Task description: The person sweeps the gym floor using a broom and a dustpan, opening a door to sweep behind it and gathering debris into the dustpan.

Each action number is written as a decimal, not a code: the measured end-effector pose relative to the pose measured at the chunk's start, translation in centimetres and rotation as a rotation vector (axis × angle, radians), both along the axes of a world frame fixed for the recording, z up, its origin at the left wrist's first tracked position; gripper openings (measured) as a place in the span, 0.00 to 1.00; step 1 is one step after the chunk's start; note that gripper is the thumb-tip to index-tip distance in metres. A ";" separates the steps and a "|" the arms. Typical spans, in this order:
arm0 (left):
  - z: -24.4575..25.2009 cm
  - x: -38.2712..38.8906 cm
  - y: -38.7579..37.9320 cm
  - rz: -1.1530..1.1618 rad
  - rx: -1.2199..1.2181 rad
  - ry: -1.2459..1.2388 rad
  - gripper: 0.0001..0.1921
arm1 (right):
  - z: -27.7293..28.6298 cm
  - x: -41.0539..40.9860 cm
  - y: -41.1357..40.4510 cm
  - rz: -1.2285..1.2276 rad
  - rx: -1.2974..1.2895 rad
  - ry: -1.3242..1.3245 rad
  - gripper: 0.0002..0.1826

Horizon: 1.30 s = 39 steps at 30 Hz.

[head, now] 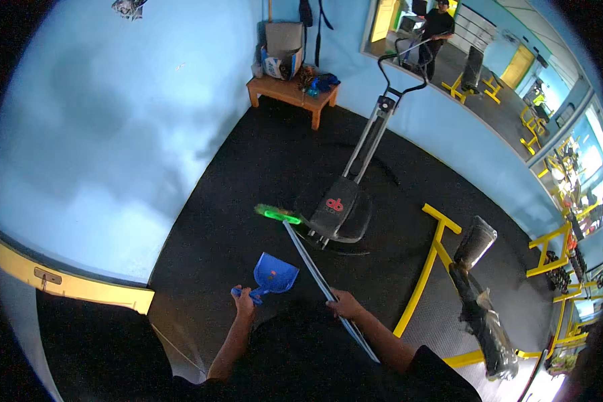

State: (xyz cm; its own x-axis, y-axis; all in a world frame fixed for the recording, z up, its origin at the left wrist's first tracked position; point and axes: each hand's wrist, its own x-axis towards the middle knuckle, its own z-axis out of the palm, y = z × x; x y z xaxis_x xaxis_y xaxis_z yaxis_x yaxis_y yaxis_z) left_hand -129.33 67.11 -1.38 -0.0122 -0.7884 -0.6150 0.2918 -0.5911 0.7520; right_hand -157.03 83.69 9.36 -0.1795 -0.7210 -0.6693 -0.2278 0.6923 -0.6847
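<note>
A blue plastic dustpan (277,274) is gripped by its handle in my left hand (245,303), its pan pointing away from me and above the floor. My right hand (345,304) holds the pale shaft of a broom (309,261). The shaft slants from beside my body up to a bright green broom head (280,215). That head is near the base of a black and grey abdominal exercise machine (334,208); whether they touch, I cannot tell. The pan sits left of the broom shaft, apart from it.
Black rubber flooring (261,161) runs up to pale blue walls. A low wooden table (286,92) at the back bears a box (281,63) and a blue item. To my right stands a yellow-framed padded bench (427,271). A wall mirror (487,65) reflects a person and gym equipment.
</note>
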 end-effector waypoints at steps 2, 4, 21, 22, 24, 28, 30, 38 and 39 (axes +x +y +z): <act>0.2 -0.7 -2.5 0.044 -0.005 -0.005 0.19 | 0.1 -1.3 -3.5 -0.005 0.021 -0.065 0.32; 0.3 -1.6 -4.5 0.098 -0.007 -0.001 0.18 | -0.2 -2.9 -7.0 0.000 0.061 -0.080 0.33; 4.5 -9.2 -28.7 0.236 0.156 -0.027 0.20 | -6.9 -18.2 -38.7 -0.073 -0.051 -0.084 0.20; 4.8 -9.6 -29.7 0.265 0.202 -0.055 0.20 | -7.1 -19.1 -40.1 -0.078 -0.059 -0.081 0.22; 5.2 -10.6 -32.1 0.289 0.206 -0.066 0.19 | -7.3 -20.5 -42.7 -0.045 -0.014 -0.006 0.23; 5.0 -10.9 -36.9 0.286 0.129 0.011 0.22 | -7.7 -22.0 -48.2 -0.131 -0.001 -0.080 0.25; 3.9 -10.7 -40.0 0.230 0.125 -0.031 0.22 | -7.9 -22.4 -50.9 -0.148 -0.078 -0.033 0.22; 0.4 -8.5 -54.1 0.111 0.175 -0.098 0.24 | -8.2 -21.2 -62.3 -0.249 -0.075 0.184 0.18; 0.4 -8.3 -56.3 0.111 0.193 -0.088 0.24 | -8.1 -20.8 -63.5 -0.259 -0.057 0.177 0.18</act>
